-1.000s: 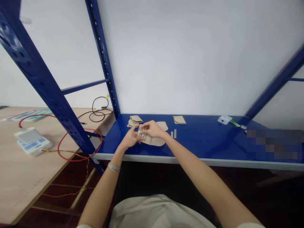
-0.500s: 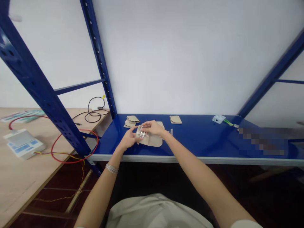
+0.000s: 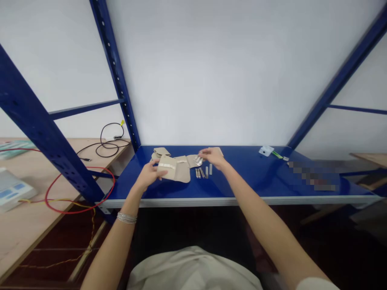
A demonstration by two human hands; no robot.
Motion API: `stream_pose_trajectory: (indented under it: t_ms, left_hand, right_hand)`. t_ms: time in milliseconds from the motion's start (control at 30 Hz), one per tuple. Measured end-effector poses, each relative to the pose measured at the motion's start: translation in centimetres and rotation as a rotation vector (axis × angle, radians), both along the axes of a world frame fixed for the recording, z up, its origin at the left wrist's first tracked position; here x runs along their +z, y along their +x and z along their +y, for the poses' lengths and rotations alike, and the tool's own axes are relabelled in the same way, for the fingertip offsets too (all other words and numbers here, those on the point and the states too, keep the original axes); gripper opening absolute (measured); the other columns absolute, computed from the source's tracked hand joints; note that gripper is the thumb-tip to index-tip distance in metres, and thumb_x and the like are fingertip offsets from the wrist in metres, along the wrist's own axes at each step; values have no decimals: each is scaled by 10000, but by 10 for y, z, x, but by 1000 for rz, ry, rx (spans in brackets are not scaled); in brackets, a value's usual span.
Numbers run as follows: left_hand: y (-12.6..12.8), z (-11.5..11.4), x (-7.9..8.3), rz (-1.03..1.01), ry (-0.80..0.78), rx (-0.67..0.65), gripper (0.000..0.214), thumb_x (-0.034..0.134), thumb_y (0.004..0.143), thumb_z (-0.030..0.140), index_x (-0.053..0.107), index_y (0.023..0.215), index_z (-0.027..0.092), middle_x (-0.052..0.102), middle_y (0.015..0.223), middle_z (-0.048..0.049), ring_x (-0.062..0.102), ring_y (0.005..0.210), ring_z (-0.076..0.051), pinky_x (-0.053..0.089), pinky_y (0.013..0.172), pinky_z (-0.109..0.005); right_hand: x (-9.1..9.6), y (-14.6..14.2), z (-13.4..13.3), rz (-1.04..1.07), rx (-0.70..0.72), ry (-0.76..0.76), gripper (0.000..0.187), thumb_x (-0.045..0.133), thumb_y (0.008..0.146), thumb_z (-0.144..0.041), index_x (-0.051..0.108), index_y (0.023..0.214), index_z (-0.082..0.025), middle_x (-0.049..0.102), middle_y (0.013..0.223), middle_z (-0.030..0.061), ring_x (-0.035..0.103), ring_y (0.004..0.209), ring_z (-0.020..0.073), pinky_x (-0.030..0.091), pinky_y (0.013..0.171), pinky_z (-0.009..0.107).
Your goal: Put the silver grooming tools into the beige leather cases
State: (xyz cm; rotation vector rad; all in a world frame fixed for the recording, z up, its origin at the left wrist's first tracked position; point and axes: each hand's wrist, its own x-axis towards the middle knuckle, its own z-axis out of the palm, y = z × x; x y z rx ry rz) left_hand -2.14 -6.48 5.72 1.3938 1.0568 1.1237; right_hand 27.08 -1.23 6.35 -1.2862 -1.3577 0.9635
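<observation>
Gripping in the left hand [image 3: 148, 175] a folded tan pouch [image 3: 174, 170], held just over the blue steel shelf [image 3: 242, 179] and near stacked tan pads [image 3: 160, 152]; then, farther right, a small silvery piece [image 3: 198, 161] and small metal strips [image 3: 202, 172] lying below it, with the right hand [image 3: 214, 157] touching that piece, whether clenched on it or not impossible to tell.

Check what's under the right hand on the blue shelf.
The right hand is over a tan pad, whose corner shows past the fingers, with the blue shelf around it. Whatever lies directly beneath the palm is covered and can't be seen.
</observation>
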Motion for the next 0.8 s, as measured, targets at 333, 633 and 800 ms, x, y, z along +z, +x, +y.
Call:
stream_pose_trajectory:
  t_ms: [333,633,800]
  left_hand:
    - [-6,3,3,-25,9,110,709,821,558,178,537,1201,85,707,757,-38,580,559,-115,452,464,-206]
    - [-10,-3,14,-44,33,157,593,805,578,211,583,1114,87,693,741,-31,605,593,-130,492,521,-227]
    - [-17,-3,12,137,-18,165,619,739,622,169,519,1196,100,690,732,-41,623,555,-161,516,546,-271]
  right_hand:
    - [-18,38,-24,-528,-62,-214,102,751,715,-212,751,746,-115,726,681,102,665,608,182,526,613,269]
    - [-21,15,-33,-912,-150,13,234,664,789,-237,750,979,-130,747,901,130,693,855,236,489,776,283]
    - [-12,-5,-29,-852,-101,153,224,641,811,-251,748,973,-137,730,995,131,672,936,240,481,835,298]
